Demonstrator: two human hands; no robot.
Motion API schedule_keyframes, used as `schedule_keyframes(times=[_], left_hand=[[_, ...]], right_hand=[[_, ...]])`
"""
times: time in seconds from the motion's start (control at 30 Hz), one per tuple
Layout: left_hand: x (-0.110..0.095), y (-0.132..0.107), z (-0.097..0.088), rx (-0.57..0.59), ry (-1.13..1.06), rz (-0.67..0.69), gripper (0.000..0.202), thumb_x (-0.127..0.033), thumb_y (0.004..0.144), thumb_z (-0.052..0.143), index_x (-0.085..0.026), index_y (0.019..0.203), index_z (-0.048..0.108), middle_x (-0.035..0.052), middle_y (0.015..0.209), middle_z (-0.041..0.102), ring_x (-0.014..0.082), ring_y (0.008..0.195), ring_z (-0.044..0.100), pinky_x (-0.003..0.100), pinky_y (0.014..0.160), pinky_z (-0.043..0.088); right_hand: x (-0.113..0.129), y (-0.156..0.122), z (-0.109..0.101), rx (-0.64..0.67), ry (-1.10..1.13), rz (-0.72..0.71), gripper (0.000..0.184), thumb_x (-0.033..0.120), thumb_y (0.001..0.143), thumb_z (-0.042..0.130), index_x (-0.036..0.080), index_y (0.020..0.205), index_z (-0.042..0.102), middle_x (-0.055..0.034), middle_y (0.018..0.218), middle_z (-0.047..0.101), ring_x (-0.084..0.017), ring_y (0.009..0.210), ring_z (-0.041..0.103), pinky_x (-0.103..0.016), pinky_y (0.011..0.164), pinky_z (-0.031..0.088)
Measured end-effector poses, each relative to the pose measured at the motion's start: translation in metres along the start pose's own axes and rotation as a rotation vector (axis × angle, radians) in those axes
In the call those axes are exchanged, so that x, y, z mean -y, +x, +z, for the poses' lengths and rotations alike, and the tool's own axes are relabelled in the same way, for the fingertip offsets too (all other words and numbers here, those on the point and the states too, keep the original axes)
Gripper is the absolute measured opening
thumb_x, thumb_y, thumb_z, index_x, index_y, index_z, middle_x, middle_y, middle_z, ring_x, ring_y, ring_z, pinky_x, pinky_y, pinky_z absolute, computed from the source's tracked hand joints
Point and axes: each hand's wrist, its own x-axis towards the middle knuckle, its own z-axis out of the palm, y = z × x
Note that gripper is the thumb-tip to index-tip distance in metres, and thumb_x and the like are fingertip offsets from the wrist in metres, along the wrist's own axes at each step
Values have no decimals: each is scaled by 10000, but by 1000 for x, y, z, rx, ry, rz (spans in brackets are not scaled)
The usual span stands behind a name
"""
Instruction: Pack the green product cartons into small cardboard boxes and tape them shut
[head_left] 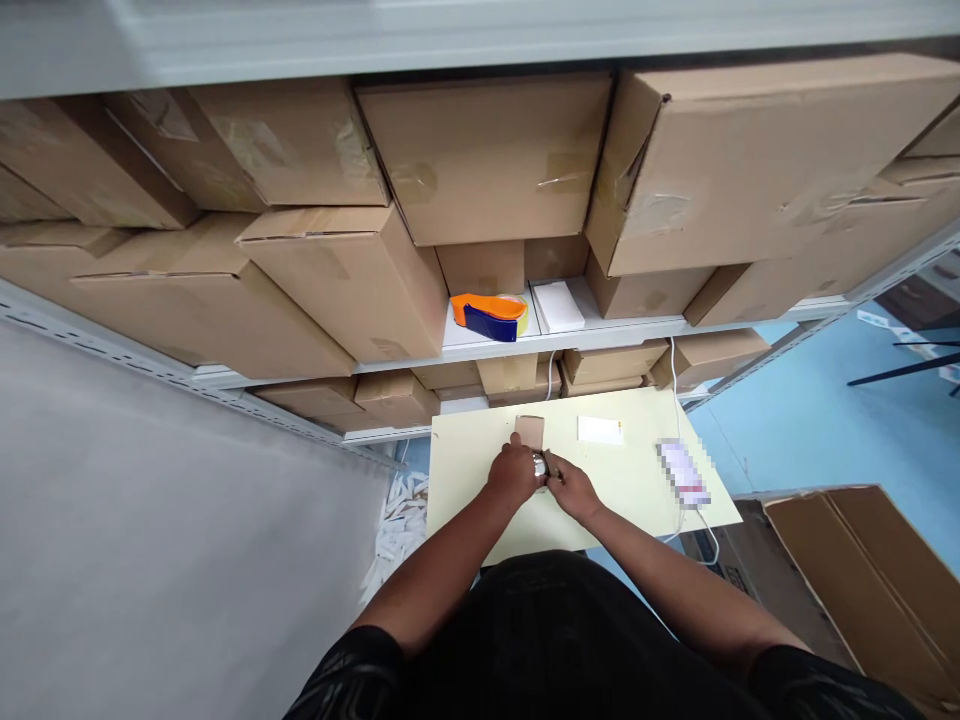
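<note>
A person in a black top stood at a pale yellow rectangular counter (pixel 637 480), both hands meeting over its middle. The left hand (pixel 514 474) was closed around a small shiny silver-coloured object (pixel 539 465), and the right hand (pixel 568 485) pinched at the same object from the other side, fingers drawn together (what the object was could not be made out). Just beyond the knuckles, toward the counter's far edge, a small flat brown cardboard piece (pixel 530 431) lay with its long axis running away from the person, its far end pointing at the shelving.

Judging by the layout, the work looked to be at an early or middle stage: the cardboard piece lay flat and unclosed, the small white rectangular card (pixel 600 430) near the far edge lay untouched, and the orange-and-blue tape dispenser (pixel 491 315) sat unused on the white metal shelf (pixel 570 335) among stacked brown cardboard boxes (pixel 487 160). A blurred handheld device (pixel 681 473) on a white cable rested near the counter's right edge. White paper strips (pixel 401 515) littered the floor off the left edge.
</note>
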Motion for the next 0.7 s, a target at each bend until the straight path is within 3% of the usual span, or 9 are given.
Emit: schedule_keyframes(times=[0.1, 0.17, 0.27, 0.4, 0.5, 0.63, 0.7], left_hand=[[-6, 4, -3, 32, 28, 0, 332, -370, 644, 836, -161, 865, 701, 177, 1172, 570, 328, 984, 621, 370, 727, 532], [-7, 4, -9, 58, 15, -11, 380, -371, 618, 834, -158, 901, 697, 178, 1176, 575, 312, 925, 643, 369, 705, 527], [-8, -1, -19, 46, 1, -34, 472, -394, 612, 819, -152, 990, 672, 168, 1158, 589, 281, 842, 664, 377, 721, 525], [-7, -19, -36, -205, -44, 75, 422, -316, 652, 765, -162, 1023, 637, 156, 1111, 614, 333, 1024, 634, 434, 907, 510], [-3, -39, -48, -328, -264, 137, 476, -228, 654, 729, -189, 1109, 595, 129, 1145, 638, 306, 1079, 624, 421, 950, 513], [11, -65, -63, -377, -647, 62, 487, -247, 708, 733, -229, 1161, 556, 63, 1109, 690, 231, 954, 673, 357, 860, 540], [21, -73, -69, -460, -839, 29, 481, -274, 727, 743, -224, 1166, 551, 67, 1119, 703, 222, 947, 682, 332, 832, 535]], right_hand=[[-5, 5, -2, 151, 68, -17, 860, 195, 663, 700, 266, 1491, 478, -58, 1287, 669, -228, 966, 648, -399, 917, 520], [-7, 10, -4, 194, 70, -14, 944, 185, 610, 747, 256, 1504, 451, -66, 1281, 658, -229, 961, 640, -388, 882, 522], [-8, 17, -4, 169, -9, 4, 839, 216, 611, 782, 243, 1410, 529, -72, 1236, 659, -219, 916, 635, -365, 827, 509], [-9, 20, -1, 182, -124, -7, 764, 256, 641, 788, 229, 1359, 528, -74, 1199, 655, -196, 858, 627, -328, 754, 494], [-9, 18, 1, 194, -168, -25, 793, 292, 658, 801, 232, 1385, 491, -89, 1266, 627, -208, 912, 635, -326, 759, 501], [-5, 18, 3, 202, -207, -44, 819, 321, 660, 825, 237, 1399, 481, -103, 1334, 599, -240, 1023, 637, -350, 836, 512], [-3, 19, 4, 212, -213, -31, 826, 341, 667, 829, 244, 1408, 478, -104, 1341, 602, -250, 1033, 640, -365, 853, 516]])
